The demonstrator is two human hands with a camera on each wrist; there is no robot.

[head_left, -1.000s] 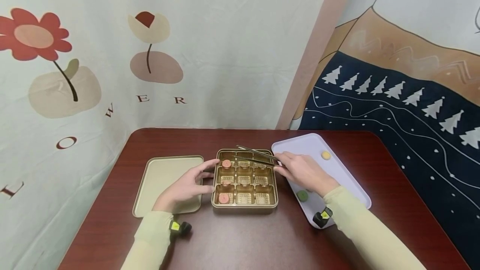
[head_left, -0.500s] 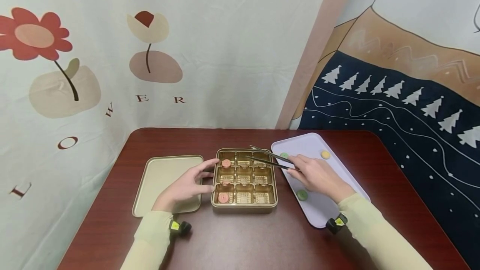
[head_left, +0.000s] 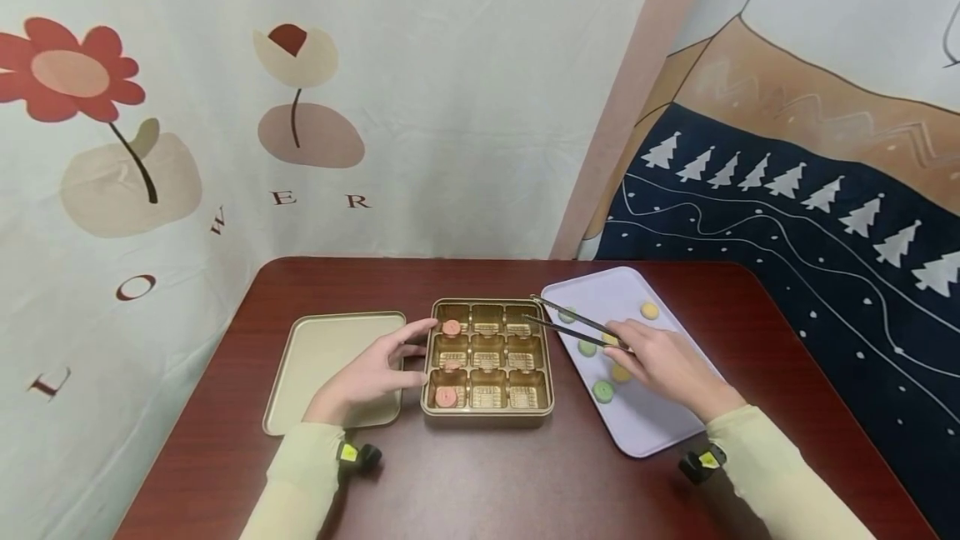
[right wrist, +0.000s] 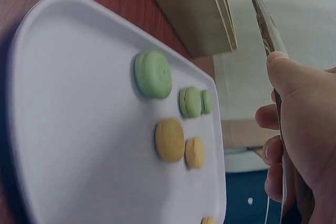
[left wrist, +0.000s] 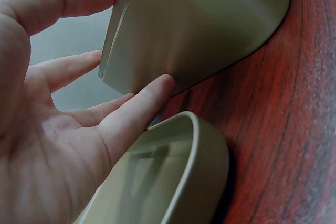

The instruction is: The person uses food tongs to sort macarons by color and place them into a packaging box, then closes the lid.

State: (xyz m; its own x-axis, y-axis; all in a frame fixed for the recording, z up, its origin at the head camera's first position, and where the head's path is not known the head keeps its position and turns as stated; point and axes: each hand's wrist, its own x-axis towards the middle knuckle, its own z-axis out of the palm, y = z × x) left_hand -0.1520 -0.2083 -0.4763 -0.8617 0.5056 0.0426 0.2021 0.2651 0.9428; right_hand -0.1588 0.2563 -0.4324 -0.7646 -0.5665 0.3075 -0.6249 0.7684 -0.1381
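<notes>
My left hand rests its fingertips against the left side of a gold box divided into compartments. Pink macarons sit in the box's left column. In my right hand I hold metal tongs, their two arms apart with nothing between the tips. The tips hover over the box's right rim and the left edge of a lavender tray. Green macarons and yellow macarons lie on that tray; the right wrist view shows a green macaron nearest the camera.
Left of the box, partly behind my left hand, lies a pale gold lid on the dark red table. A printed cloth hangs behind the table, with a dark blue patterned one at the right.
My right hand has drawn the tongs rightward from over the box toward the lavender tray, uncovering more macarons there. My left hand stays at the box's side.
</notes>
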